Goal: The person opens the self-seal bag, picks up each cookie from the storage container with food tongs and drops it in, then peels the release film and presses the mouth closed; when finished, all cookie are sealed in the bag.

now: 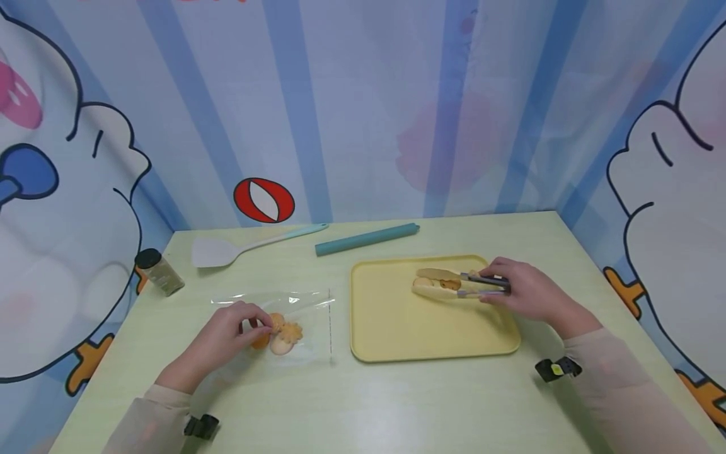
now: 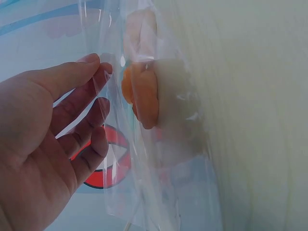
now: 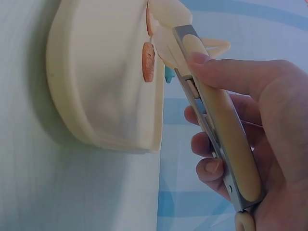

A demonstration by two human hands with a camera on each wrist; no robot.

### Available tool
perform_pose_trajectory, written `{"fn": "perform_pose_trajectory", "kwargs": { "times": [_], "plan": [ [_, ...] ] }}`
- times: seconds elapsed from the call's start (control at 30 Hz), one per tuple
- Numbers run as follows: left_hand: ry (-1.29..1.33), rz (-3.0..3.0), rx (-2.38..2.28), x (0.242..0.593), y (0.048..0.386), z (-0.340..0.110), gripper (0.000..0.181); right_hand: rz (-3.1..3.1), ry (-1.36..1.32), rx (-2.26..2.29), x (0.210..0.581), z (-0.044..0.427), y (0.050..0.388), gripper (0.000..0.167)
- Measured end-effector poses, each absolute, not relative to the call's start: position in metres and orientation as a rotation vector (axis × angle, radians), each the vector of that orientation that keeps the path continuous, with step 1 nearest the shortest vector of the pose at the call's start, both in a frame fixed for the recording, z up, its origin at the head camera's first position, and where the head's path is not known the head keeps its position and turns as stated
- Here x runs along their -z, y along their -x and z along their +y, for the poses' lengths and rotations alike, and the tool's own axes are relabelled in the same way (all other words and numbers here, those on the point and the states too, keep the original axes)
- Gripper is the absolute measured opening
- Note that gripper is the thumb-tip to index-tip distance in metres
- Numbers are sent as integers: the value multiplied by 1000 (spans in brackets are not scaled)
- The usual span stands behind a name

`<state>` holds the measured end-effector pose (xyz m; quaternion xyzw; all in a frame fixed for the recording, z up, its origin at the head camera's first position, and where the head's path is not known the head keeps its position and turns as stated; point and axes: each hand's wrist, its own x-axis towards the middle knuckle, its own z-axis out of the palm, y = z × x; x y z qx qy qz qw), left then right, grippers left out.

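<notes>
left hand pinches clear bag; right hand curled round part-spread tongs; uneven squeeze could drop cookies.

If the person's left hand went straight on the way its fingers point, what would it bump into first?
Probably the small golden-brown cookies in the clear plastic bag the left hand pinches, though depth is unclear.

Front mid desk free; only narrow strip btwn clear bag & tray. Spatula + teal rod obstruct back, jar nr L edge.
</notes>
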<state>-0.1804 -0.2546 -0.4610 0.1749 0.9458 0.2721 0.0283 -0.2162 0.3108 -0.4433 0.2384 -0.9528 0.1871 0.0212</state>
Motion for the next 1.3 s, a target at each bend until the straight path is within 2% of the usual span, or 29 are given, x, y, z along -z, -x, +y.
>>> {"fn": "perform_pose_trajectory", "kwargs": {
  "times": [0.5,1.3],
  "plan": [
    [-559,2923,-850,461,179,-256,13,-2873,-847,-638,443,277,207,45],
    [-618,2983,-839,453,180,-257,9,-2741,-1237,-752,441,189,206,41]
  ]
}}
